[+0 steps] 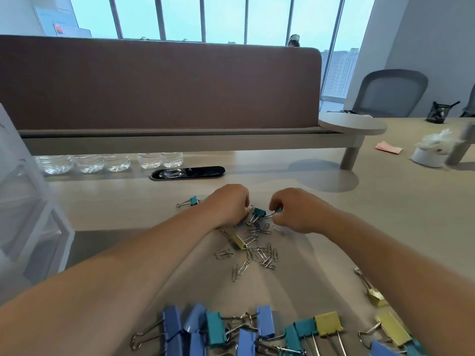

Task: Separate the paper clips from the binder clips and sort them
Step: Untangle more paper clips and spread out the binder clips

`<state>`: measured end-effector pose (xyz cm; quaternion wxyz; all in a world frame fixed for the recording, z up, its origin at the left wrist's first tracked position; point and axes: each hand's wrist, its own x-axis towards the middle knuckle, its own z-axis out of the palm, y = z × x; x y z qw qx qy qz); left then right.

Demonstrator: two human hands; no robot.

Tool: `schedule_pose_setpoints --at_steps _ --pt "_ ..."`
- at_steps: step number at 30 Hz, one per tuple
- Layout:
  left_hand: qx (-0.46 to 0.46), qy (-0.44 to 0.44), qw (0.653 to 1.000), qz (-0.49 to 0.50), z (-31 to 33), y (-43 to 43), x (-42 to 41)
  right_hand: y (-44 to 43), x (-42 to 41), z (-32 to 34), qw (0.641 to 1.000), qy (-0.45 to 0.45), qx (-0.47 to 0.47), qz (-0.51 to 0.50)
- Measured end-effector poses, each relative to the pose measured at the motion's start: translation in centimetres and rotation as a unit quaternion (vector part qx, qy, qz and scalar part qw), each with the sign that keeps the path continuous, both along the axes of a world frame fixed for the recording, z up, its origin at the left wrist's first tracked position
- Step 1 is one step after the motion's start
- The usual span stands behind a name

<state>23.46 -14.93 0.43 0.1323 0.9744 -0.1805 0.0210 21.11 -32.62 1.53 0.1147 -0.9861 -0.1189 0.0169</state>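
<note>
Silver paper clips (257, 255) lie scattered mid-desk, with a yellow binder clip (240, 242) lying flat among them. A small teal binder clip (277, 210) is pinched in the right hand (295, 211). Larger blue, teal and yellow binder clips (257, 330) are grouped along the near edge.

Open desk (372, 214) to my right: passable. Ahead: water bottles (110, 163), cable port (187, 172), shelf leg (350, 158). My left: translucent drawer unit (30, 201). Near edge: heaped binder clips (214, 328).

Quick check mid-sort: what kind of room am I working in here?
Most likely an open-plan office: a fabric partition stands along the desk, a mesh office chair sits at right, tall windows behind.
</note>
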Motion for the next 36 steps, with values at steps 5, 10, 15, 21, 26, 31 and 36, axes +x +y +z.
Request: schedule_pose_setpoints --at_steps 5,10,15,21,26,31,36 --pt "-0.008 -0.004 1.000 0.006 -0.2 0.2 0.1 -0.4 0.0 0.5 1.000 -0.005 -0.008 -0.013" --pt "-0.028 -0.017 0.999 0.012 0.5 1.3 -0.5 0.3 0.3 0.3 0.999 -0.042 0.026 -0.023" --pt "-0.043 -0.012 0.999 0.023 1.6 2.7 -1.3 2.3 1.0 -0.4 0.999 -0.032 -0.008 0.023" --pt "-0.059 0.002 0.998 0.028 1.7 3.9 -2.4 3.6 1.0 -0.2 0.996 0.004 -0.073 0.058" --pt "-0.061 0.014 0.998 0.017 2.0 4.1 -3.1 3.9 1.1 -0.1 0.994 -0.008 -0.092 0.057" --pt "-0.074 0.006 0.997 0.013 2.2 4.4 -3.8 3.8 0.6 0.1 0.994 -0.033 -0.092 0.038" --pt "-0.082 0.009 0.996 0.017 2.7 4.5 -5.4 3.3 -1.2 1.7 0.997 -0.056 -0.058 0.015"
